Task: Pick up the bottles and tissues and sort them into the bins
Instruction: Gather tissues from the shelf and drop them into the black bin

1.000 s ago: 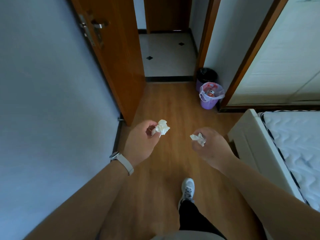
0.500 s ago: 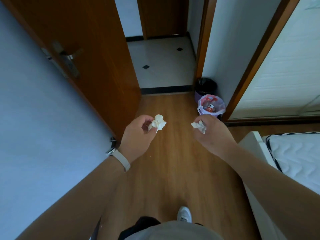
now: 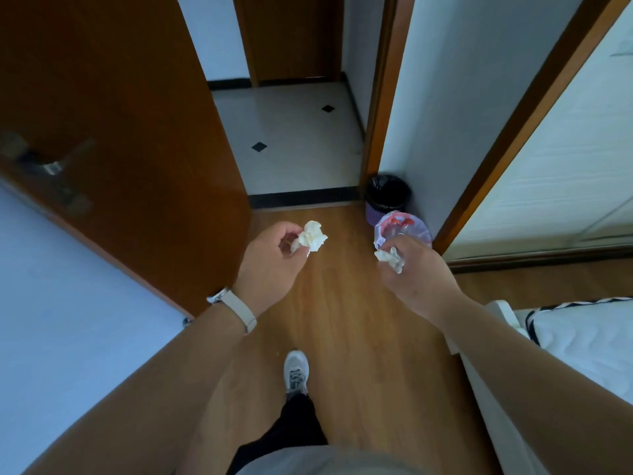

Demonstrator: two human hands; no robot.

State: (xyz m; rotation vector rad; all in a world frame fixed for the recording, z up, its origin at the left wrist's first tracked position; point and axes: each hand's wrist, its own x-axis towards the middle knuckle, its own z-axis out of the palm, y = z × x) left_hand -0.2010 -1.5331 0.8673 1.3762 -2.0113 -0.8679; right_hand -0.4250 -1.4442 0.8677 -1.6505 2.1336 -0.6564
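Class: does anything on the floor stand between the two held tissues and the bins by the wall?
Nothing visible does. Bare wooden floor runs from both tissues to the bins.

The person has stepped closer to the bins (image 3: 402,231), right hand (image 3: 416,272) now overlapping the nearer one.

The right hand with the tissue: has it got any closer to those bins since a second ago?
Yes. The right hand now overlaps the near bin by the wall; earlier, bare floor lay between them.
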